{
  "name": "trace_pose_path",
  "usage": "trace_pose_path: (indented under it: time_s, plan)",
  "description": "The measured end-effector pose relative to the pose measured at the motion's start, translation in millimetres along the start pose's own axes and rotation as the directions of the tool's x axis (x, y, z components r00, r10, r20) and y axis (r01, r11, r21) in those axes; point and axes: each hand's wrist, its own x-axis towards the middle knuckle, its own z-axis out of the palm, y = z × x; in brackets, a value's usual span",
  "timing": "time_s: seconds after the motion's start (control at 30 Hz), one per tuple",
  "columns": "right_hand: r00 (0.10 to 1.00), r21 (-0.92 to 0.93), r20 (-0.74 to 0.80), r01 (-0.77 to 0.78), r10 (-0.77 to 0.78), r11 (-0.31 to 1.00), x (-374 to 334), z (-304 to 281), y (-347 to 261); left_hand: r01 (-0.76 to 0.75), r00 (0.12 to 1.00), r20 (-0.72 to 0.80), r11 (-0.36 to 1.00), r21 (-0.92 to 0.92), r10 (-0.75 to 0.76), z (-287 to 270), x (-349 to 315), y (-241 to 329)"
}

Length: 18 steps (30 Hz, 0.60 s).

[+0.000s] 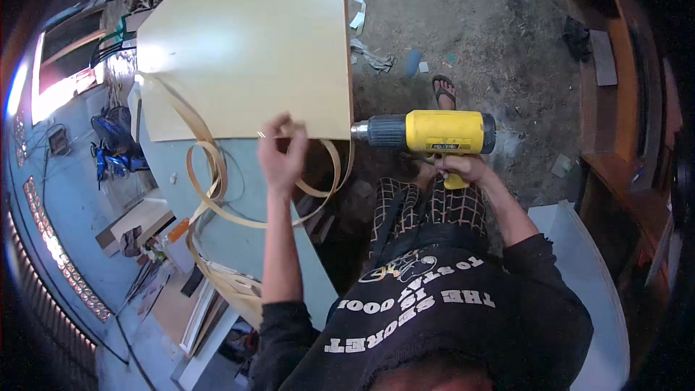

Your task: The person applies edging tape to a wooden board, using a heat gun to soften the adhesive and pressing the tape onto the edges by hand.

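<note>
My right hand [465, 168] is closed round the grip of a yellow heat gun [445, 132]. The gun's dark front and metal nozzle point left, close to the near right corner of a large cream panel [253, 51]. Over the panel's near edge, my left hand [284, 156] is raised with its fingers loosely bent and apart; I see nothing in them. A long, thin cream strip of edge banding [239, 219] hangs in loops beside and beneath my left forearm, some of it hidden. Part of it curves up to the panel's near right corner.
Beneath the panel is a pale blue tabletop [250, 166]. Scraps and a blue piece [413, 63] litter the grey floor [470, 36]. A brown wooden cabinet frame [626, 166] stands at right, with a white curved board [586, 275] nearby. Boards [177, 304] lean at lower left.
</note>
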Motion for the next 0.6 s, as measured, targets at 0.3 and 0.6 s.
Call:
trace_pose_path:
  time_s: [0.3, 0.6]
  plan:
    - [0.958, 0.1, -0.24, 0.184, -0.156, 0.978, -39, 41, 20, -0.044, 0.998, 0.048, 0.981, 0.191, 0.035, 7, -142, 11]
    - [0.927, 0.147, -0.313, 0.263, -0.207, 0.954, -74, 24, 41, 0.118, 0.955, -0.276, 0.993, 0.019, -0.109, -55, -147, 18]
